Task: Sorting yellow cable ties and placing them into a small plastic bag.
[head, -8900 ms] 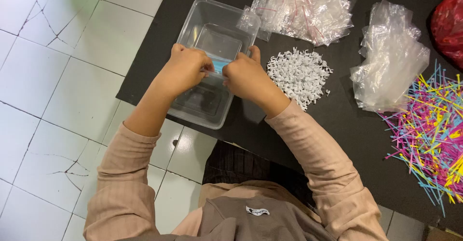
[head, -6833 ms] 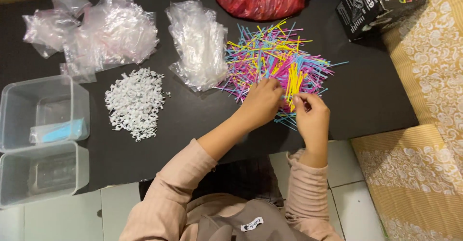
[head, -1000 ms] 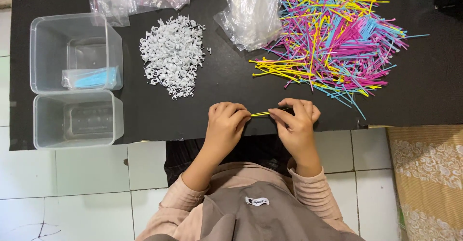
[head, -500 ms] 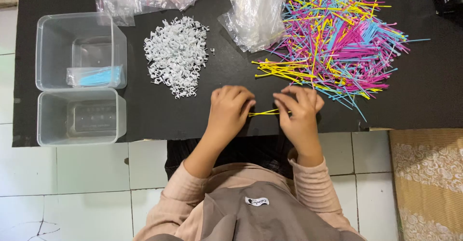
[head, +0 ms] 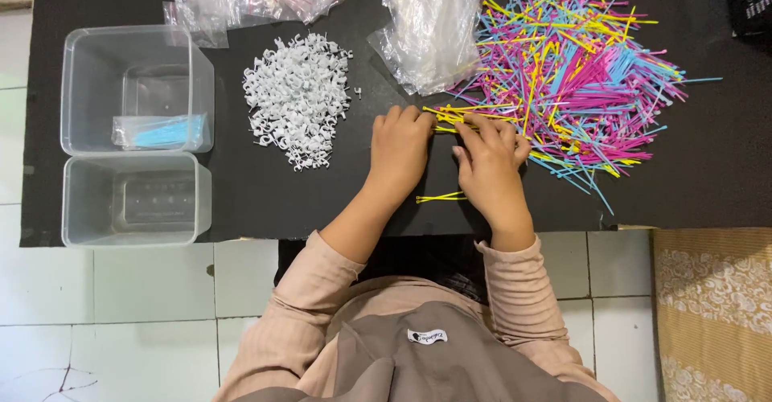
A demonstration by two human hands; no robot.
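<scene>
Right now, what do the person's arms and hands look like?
Both arms wear long, ribbed, pale pink sleeves ending at the wrists. The left hand and right hand are bare: no gloves, rings or watch visible. No markings on the sleeves.

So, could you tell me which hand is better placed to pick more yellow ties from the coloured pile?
Probably the right hand: it lies against the coloured pile; the left hand is farther away.
</scene>
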